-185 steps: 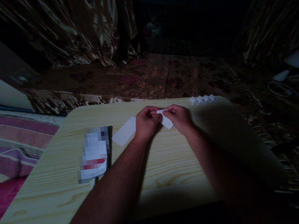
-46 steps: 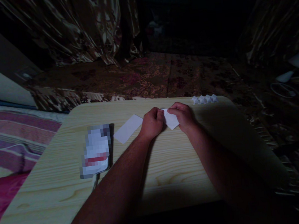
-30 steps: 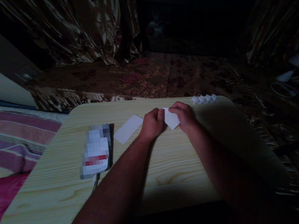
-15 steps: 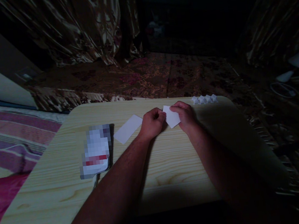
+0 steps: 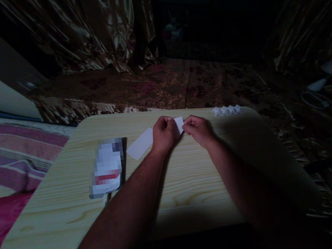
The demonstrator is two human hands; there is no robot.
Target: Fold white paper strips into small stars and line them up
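A small white piece of paper (image 5: 179, 126) is held between my two hands above the far middle of the table. My left hand (image 5: 164, 133) is closed on its left part and covers much of it. Fingertips of my right hand (image 5: 197, 128) pinch its right edge. Just left of my left hand, a white rectangular sheet of paper (image 5: 140, 144) lies flat on the table, its far right end partly hidden by that hand. Several small white folded paper stars (image 5: 227, 110) stand in a row near the far right edge.
The pale wood-grain table (image 5: 192, 190) has rounded corners. A phone with a blurred screen (image 5: 106, 168) and a cable lies on its left side. A striped bed cover (image 5: 12, 155) is at the left, dark patterned curtains (image 5: 105, 27) behind.
The piece of paper has shifted left and turned, and less of it shows. My left hand now covers more of it, while my right hand has moved from its face to a pinch at its edge.
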